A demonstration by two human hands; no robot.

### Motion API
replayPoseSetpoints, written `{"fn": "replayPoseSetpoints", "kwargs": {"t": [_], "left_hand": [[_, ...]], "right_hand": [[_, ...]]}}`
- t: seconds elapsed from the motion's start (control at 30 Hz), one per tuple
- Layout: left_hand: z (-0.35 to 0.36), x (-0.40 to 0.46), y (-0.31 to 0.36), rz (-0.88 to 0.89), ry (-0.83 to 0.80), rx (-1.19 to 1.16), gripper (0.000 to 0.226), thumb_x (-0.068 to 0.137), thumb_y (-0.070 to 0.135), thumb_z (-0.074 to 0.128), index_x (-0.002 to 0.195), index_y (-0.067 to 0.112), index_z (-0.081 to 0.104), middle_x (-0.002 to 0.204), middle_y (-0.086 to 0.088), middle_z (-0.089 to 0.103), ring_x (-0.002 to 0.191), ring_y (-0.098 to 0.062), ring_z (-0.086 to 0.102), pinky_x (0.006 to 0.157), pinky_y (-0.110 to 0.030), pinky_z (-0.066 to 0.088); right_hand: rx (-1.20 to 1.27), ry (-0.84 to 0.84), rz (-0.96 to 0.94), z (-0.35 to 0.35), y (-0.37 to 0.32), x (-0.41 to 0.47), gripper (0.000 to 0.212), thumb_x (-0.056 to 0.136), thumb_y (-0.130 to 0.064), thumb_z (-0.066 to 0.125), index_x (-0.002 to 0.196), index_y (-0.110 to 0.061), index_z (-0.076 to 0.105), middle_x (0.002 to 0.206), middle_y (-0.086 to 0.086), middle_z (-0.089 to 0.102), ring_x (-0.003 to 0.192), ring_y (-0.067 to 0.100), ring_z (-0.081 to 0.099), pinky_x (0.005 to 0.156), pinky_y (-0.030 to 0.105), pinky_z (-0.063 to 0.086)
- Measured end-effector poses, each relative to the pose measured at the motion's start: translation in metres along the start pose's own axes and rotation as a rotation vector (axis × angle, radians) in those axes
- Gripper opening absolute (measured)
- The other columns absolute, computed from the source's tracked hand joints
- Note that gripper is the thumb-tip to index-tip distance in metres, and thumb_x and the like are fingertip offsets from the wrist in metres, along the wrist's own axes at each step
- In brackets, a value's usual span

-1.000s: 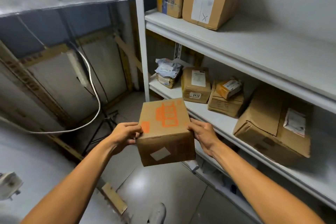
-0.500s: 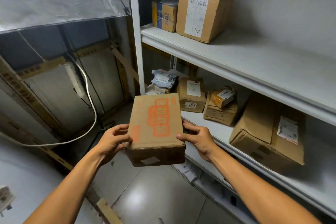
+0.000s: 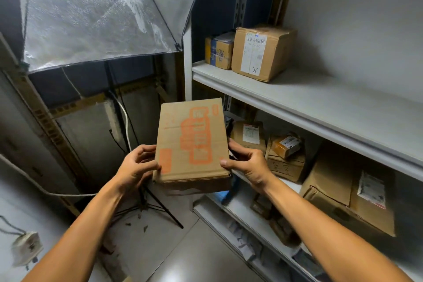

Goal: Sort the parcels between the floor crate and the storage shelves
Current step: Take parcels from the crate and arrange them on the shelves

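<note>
A handwritten black X marks the white shipping label (image 3: 253,55) on the large upper-shelf box (image 3: 263,52), at one o'clock. Other labels and orange print are illegible.

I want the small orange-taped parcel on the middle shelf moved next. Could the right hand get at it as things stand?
Probably not yet: the right hand and left hand both grip the orange-printed box. The small orange-taped parcel sits uncovered atop another box, so the path looks open once a hand is free.
</note>
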State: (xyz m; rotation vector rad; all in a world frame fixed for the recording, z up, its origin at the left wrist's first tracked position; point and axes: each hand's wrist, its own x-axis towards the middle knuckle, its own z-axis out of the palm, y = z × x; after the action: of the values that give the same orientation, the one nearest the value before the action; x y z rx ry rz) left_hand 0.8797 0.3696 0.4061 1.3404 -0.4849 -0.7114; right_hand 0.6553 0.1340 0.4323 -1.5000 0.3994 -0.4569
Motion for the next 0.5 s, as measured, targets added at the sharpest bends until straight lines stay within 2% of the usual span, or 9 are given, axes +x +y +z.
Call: {"fn": "replayPoseSetpoints", "kwargs": {"t": [0.07, 0.13, 0.17, 0.23, 0.3, 0.37, 0.5], "left_hand": [[0.000, 0.001, 0.013, 0.062, -0.017, 0.008, 0.081, 0.042, 0.022, 0.086, 0.119, 0.010, 0.063, 0.113, -0.008, 0.072, 0.108, -0.021, 0.068, 0.082, -0.035, 0.058], [0.002, 0.004, 0.026, 0.120, -0.026, -0.007, 0.079, 0.045, 0.022, 0.087, 0.120, 0.011, 0.063, 0.114, -0.006, 0.074, 0.108, -0.019, 0.069, 0.077, -0.028, 0.060], [0.004, 0.005, 0.032, 0.148, -0.033, -0.012, 0.077, 0.046, 0.022, 0.087, 0.119, 0.012, 0.064, 0.114, -0.006, 0.074, 0.108, -0.019, 0.070, 0.076, -0.027, 0.060], [0.009, 0.009, 0.043, 0.201, -0.057, -0.023, 0.069, 0.050, 0.021, 0.087, 0.115, 0.016, 0.067, 0.116, -0.007, 0.074, 0.108, -0.020, 0.071, 0.075, -0.028, 0.060], [0.015, 0.013, 0.052, 0.238, -0.083, -0.049, 0.061, 0.054, 0.017, 0.087, 0.112, 0.018, 0.069, 0.119, -0.008, 0.073, 0.109, -0.020, 0.071, 0.075, -0.029, 0.060], [0.022, 0.017, 0.060, 0.270, -0.111, -0.073, 0.052, 0.062, 0.008, 0.083, 0.110, 0.020, 0.070, 0.121, -0.009, 0.072, 0.110, -0.020, 0.071, 0.075, -0.030, 0.061], [0.044, 0.023, 0.080, 0.321, -0.181, -0.096, 0.042, 0.068, 0.002, 0.075, 0.106, 0.020, 0.070, 0.123, -0.004, 0.071, 0.110, -0.020, 0.070, 0.075, -0.029, 0.061]], "right_hand": [[0.024, -0.019, -0.040, 0.002, -0.012, 0.001, 0.055, 0.065, -0.017, 0.090, 0.116, -0.035, 0.075, 0.145, -0.013, 0.056, 0.141, 0.008, 0.045, 0.113, 0.034, 0.044], [0.044, -0.007, -0.071, 0.003, -0.026, 0.001, 0.060, 0.066, -0.013, 0.088, 0.122, -0.027, 0.072, 0.150, -0.007, 0.053, 0.141, 0.010, 0.045, 0.111, 0.039, 0.047], [0.039, 0.009, -0.091, 0.002, -0.033, 0.000, 0.060, 0.067, -0.012, 0.087, 0.123, -0.026, 0.071, 0.150, -0.005, 0.053, 0.139, 0.009, 0.047, 0.109, 0.039, 0.049], [0.027, 0.022, -0.139, 0.000, -0.047, -0.002, 0.055, 0.068, -0.009, 0.086, 0.117, -0.030, 0.074, 0.145, -0.009, 0.055, 0.130, -0.001, 0.054, 0.101, 0.028, 0.053], [0.023, -0.005, -0.181, -0.006, -0.060, -0.004, 0.052, 0.072, -0.004, 0.083, 0.118, -0.027, 0.074, 0.138, -0.014, 0.061, 0.126, -0.004, 0.056, 0.095, 0.022, 0.053], [0.020, -0.026, -0.223, -0.012, -0.072, -0.009, 0.052, 0.078, 0.000, 0.080, 0.125, -0.020, 0.071, 0.136, -0.016, 0.064, 0.128, 0.004, 0.058, 0.096, 0.025, 0.054], [-0.020, 0.008, -0.316, -0.026, -0.093, -0.020, 0.052, 0.081, -0.005, 0.081, 0.129, -0.022, 0.070, 0.135, -0.002, 0.067, 0.126, 0.019, 0.063, 0.097, 0.031, 0.056]]}}
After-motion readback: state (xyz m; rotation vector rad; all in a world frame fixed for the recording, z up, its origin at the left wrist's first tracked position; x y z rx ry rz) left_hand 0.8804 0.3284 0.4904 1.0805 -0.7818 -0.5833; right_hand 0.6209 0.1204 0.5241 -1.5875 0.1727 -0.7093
